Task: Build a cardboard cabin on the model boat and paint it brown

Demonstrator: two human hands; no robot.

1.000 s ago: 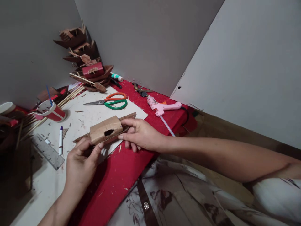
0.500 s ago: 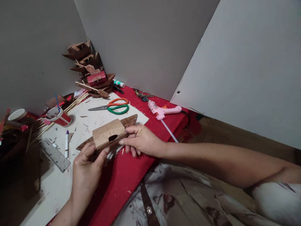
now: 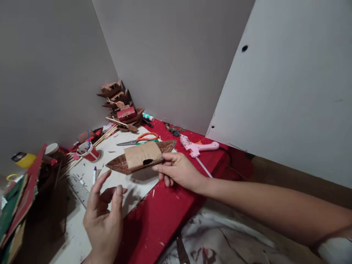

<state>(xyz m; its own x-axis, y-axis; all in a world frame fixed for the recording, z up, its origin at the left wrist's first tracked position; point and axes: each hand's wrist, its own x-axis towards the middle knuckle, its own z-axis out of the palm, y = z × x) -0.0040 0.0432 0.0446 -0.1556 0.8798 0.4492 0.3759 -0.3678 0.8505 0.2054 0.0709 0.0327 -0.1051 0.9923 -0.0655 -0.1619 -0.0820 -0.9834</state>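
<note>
A small brown model boat [image 3: 118, 164] with pointed ends is held up over the table. Across its middle curves a tan cardboard cover [image 3: 141, 152] with a dark hole near its lower edge. My right hand [image 3: 176, 168] pinches the boat at its near right side, thumb and fingers closed on the edge. Apart from the boat, just below its left end, my left hand [image 3: 106, 209] has its thumb and fingers spread and holds nothing. Behind the boat lie scissors [image 3: 143, 138] with orange and green handles, partly hidden by it.
A pink glue gun [image 3: 196, 146] lies on the red table cover [image 3: 154, 212] at right, beside keys [image 3: 174, 130]. Several model boats [image 3: 129, 113] are stacked in the back corner. A paper cup [image 3: 90, 153], ruler [image 3: 78, 189] and marker [image 3: 95, 174] are at left.
My left hand has let go of the boat and moved down, its fingers opening. My right hand still holds the boat. The view has shifted, showing more at the left.
</note>
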